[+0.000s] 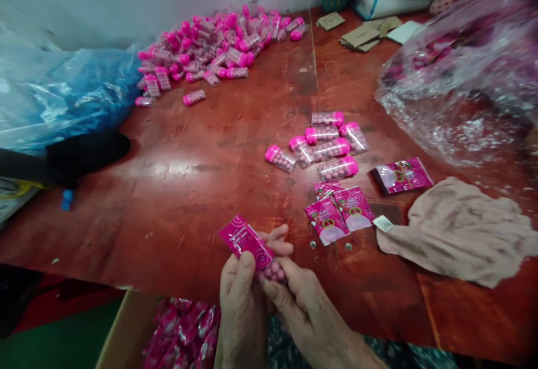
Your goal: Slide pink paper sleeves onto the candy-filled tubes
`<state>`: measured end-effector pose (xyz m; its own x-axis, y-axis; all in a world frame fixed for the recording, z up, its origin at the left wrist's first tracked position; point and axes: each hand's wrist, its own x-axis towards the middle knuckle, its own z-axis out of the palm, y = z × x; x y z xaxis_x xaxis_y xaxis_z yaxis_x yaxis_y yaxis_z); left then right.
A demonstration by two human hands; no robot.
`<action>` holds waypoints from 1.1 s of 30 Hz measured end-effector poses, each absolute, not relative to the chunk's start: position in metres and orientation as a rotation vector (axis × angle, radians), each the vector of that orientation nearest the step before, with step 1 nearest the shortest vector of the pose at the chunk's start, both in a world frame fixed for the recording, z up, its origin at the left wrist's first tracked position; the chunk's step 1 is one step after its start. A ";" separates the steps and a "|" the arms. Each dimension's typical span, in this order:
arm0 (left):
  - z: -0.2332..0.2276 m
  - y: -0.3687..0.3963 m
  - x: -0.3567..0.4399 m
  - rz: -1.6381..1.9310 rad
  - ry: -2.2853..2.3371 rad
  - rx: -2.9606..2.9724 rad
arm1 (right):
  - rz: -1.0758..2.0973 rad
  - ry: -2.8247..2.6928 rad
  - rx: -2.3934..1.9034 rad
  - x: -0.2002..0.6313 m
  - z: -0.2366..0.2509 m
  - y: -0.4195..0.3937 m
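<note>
Low in the head view, my left hand [241,302] pinches a glossy pink printed sachet [247,243] under its thumb. My right hand [309,302] closes round a small clear tube of pink balls [274,271], whose visible end meets the sachet's lower edge. How far the tube sits inside the sachet is hidden. Beyond my hands lie several loose pink sachets [327,220], partly overlapping. Several pink-capped tubes of balls [332,149] lie on their sides behind them. A stack of sachets [403,176] rests to the right.
On the reddish wooden table [202,190], a large heap of pink-capped tubes [214,44] lies against the wall. A crumpled cloth [458,234] and clear plastic bag [458,89] are right; a blue bag [71,92] is left. Below the edge, a cardboard box [126,330] holds filled packets.
</note>
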<state>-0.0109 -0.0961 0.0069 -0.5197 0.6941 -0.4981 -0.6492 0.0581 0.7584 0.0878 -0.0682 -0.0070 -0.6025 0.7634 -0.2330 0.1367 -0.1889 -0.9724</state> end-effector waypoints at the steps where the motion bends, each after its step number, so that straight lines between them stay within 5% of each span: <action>1: 0.007 -0.096 -0.010 1.638 1.336 0.063 | 1.815 -1.643 -1.077 0.089 -0.009 -0.072; 10: 0.009 -0.099 0.003 1.548 1.419 0.124 | 1.766 -1.522 -1.337 0.087 -0.010 -0.086; 20: 0.012 -0.100 -0.001 1.707 1.243 -0.084 | 2.049 -1.555 -0.959 0.086 0.003 -0.051; 28: 0.010 -0.095 0.007 1.668 1.448 -0.002 | 1.812 -1.523 -1.282 0.083 -0.005 -0.079; 33: 0.010 -0.097 0.005 1.666 1.373 0.013 | 2.051 -1.512 -1.125 0.085 0.000 -0.064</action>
<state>0.0053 -0.0971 0.0099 -0.5548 0.6483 -0.5215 -0.6359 0.0738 0.7682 0.0851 -0.0640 0.0001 -0.6213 0.6815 -0.3868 0.1676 -0.3666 -0.9152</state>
